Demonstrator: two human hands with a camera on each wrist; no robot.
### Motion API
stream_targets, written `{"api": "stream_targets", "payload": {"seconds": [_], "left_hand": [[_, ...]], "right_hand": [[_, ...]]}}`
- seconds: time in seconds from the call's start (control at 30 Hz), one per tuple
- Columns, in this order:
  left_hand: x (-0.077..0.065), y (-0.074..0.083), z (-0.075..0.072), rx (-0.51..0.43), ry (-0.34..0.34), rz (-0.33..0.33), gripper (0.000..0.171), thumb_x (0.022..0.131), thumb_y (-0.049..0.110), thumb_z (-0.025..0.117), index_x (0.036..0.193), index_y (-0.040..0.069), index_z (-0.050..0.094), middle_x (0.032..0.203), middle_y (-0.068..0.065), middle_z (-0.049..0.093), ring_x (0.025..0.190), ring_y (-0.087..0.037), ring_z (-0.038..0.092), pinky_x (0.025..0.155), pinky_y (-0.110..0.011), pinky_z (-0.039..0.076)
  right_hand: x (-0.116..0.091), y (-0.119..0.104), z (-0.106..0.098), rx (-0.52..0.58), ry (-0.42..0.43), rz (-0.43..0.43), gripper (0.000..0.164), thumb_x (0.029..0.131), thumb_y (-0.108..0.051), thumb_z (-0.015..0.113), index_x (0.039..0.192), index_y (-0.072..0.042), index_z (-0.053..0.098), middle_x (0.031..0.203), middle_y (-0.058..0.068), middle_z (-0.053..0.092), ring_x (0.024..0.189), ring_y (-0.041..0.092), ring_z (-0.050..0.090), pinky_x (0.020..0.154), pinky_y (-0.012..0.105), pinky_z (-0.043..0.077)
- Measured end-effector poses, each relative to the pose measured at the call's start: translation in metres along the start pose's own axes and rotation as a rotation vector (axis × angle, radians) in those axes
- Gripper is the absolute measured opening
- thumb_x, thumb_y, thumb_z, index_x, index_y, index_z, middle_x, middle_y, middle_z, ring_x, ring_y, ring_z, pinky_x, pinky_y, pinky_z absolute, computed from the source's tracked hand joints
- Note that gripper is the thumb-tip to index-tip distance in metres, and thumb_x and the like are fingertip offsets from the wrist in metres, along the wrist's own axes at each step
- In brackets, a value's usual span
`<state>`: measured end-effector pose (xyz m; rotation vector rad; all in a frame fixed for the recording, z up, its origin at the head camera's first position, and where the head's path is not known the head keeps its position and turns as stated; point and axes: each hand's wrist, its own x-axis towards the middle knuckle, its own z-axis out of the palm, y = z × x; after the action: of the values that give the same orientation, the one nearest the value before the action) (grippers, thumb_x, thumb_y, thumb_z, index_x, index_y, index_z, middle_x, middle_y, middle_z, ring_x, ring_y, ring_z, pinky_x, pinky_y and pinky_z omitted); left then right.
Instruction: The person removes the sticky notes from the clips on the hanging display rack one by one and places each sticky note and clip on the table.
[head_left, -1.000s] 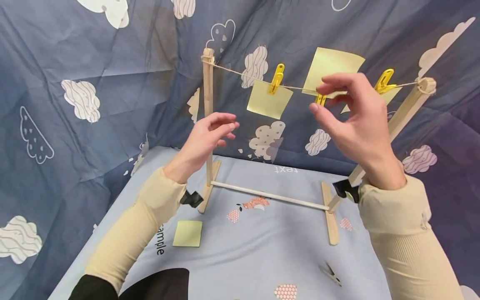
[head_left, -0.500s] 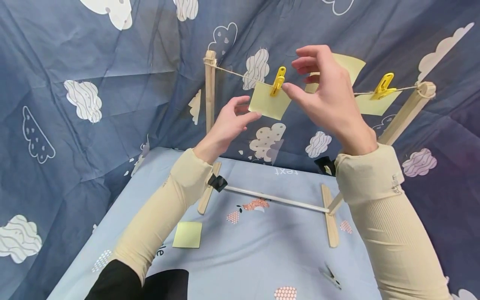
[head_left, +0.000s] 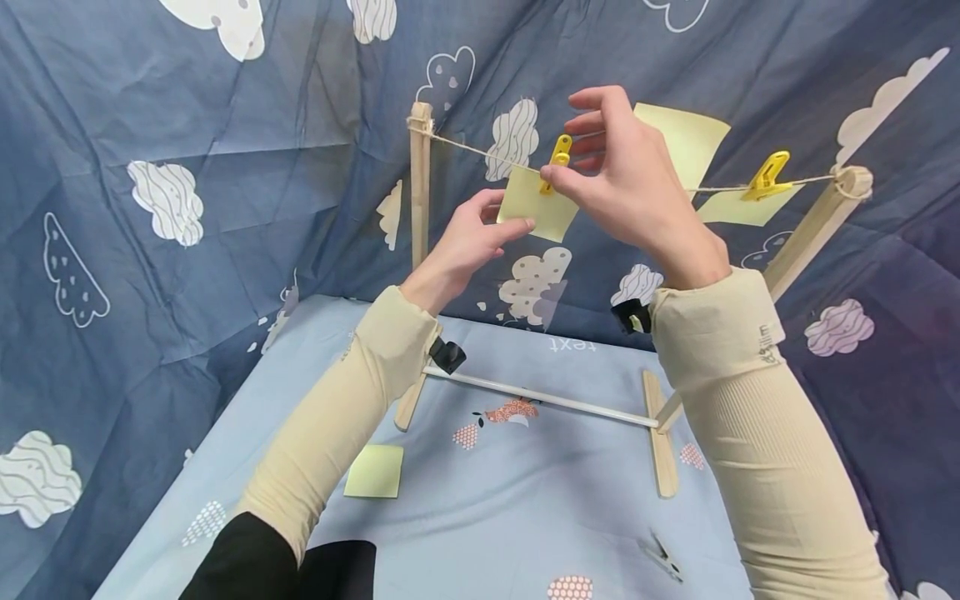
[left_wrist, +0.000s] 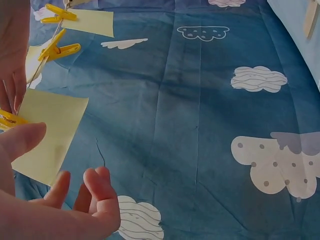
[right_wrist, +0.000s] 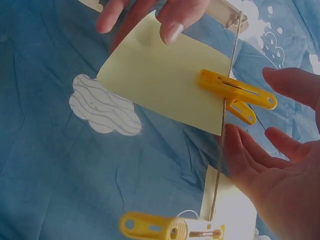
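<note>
- Head view: the right hand (head_left: 622, 171) has left the middle yellow clothespin (left_wrist: 57, 50), which it was pinching a second ago, and now sits at the left yellow clothespin (right_wrist: 235, 91).
- Its thumb and fingers are spread wide around that clothespin; in the right wrist view they stand clear of its handles, with no squeeze to be seen.
- Meanwhile, the left hand (head_left: 474, 239) has come up from free air to the yellow sticky note (head_left: 553, 218) under the same clothespin, thumb in front, fingers by its left edge. I cannot tell whether the paper is pinched.
- That note hangs clipped from the twine (head_left: 467, 148), near the left wooden post (head_left: 420, 183).
- The middle sticky note (head_left: 686, 137) stays raised above the twine, and the right yellow clothespin (head_left: 767, 179) is unmoved.
- So the work seems to have shifted from the middle note to the left one, with both hands now sharing it.
</note>
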<state>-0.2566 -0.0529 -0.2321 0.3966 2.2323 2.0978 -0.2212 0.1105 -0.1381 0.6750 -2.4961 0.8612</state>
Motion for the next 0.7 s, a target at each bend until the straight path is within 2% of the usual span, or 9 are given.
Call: {"api": "stream_targets", "payload": {"seconds": [0.13, 0.33, 0.57, 0.7], "left_hand": [[0.0014, 0.0003, 0.0002, 0.000, -0.024, 0.009, 0.039, 0.082, 0.024, 0.064, 0.117, 0.015, 0.053, 0.112, -0.003, 0.055, 0.100, -0.017, 0.053, 0.085, -0.040, 0.043], [0.0026, 0.0011, 0.0018, -0.009, -0.043, 0.017, 0.030, 0.082, 0.025, 0.064, 0.109, 0.012, 0.058, 0.099, -0.005, 0.062, 0.092, -0.022, 0.058, 0.080, -0.037, 0.044], [0.0022, 0.0008, 0.0019, -0.009, -0.058, 0.033, 0.031, 0.083, 0.027, 0.063, 0.111, 0.013, 0.060, 0.102, -0.004, 0.064, 0.088, -0.020, 0.063, 0.072, -0.031, 0.044], [0.0025, -0.0001, 0.0019, -0.011, -0.049, 0.036, 0.030, 0.083, 0.026, 0.063, 0.110, 0.012, 0.061, 0.101, -0.004, 0.065, 0.091, -0.024, 0.063, 0.070, -0.031, 0.044]], "right_hand": [[0.0025, -0.0001, 0.0015, -0.009, -0.001, 0.000, 0.059, 0.080, -0.026, 0.065, 0.130, -0.014, 0.035, 0.118, 0.005, 0.056, 0.101, 0.016, 0.058, 0.089, 0.028, 0.045], [0.0054, -0.0009, 0.0026, -0.009, -0.004, 0.005, 0.055, 0.082, -0.026, 0.062, 0.130, -0.015, 0.036, 0.114, 0.005, 0.058, 0.098, 0.015, 0.059, 0.086, 0.030, 0.046], [0.0056, -0.0007, 0.0023, -0.017, -0.020, 0.037, 0.052, 0.085, -0.026, 0.058, 0.130, -0.016, 0.036, 0.113, 0.006, 0.058, 0.097, 0.016, 0.058, 0.086, 0.033, 0.045], [0.0058, -0.0005, 0.0018, -0.025, -0.024, 0.043, 0.051, 0.084, -0.026, 0.059, 0.129, -0.014, 0.037, 0.112, 0.006, 0.059, 0.097, 0.016, 0.059, 0.086, 0.034, 0.046]]}}
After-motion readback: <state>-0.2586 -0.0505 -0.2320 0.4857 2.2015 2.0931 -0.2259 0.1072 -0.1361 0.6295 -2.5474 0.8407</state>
